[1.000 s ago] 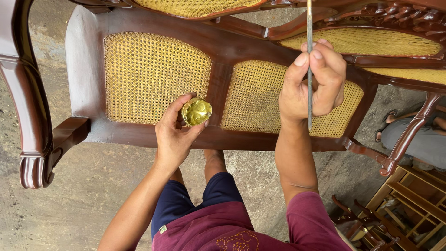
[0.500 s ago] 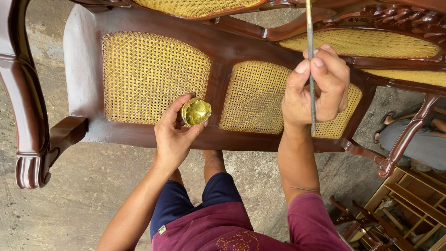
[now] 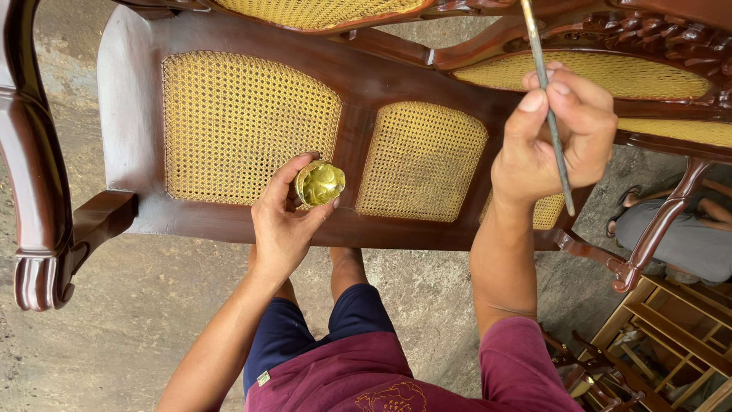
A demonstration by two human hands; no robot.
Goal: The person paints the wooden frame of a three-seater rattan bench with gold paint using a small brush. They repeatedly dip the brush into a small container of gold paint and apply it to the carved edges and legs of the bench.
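Note:
My left hand [image 3: 284, 221] holds a small round pot of gold paint [image 3: 320, 183] in front of a dark red-brown carved wooden bench [image 3: 358, 84] with yellow woven cane panels [image 3: 248, 126]. My right hand [image 3: 553, 137] grips a thin grey brush handle [image 3: 549, 114] that runs up out of the top of the view; its tip is hidden. The right hand is raised before the bench's right cane panel [image 3: 423, 160], below a carved top rail [image 3: 648, 30].
The bench stands on a rough concrete floor [image 3: 130, 320]. A curved wooden armrest [image 3: 34, 191] fills the left edge. Another person's legs and sandalled foot [image 3: 671, 221] show at the right, beside pale unfinished wooden frames [image 3: 679, 336]. My own knees are below.
My right hand has shifted slightly right and tilted the brush handle, which now leans to the left at its top. The left hand with the paint pot has stayed in place.

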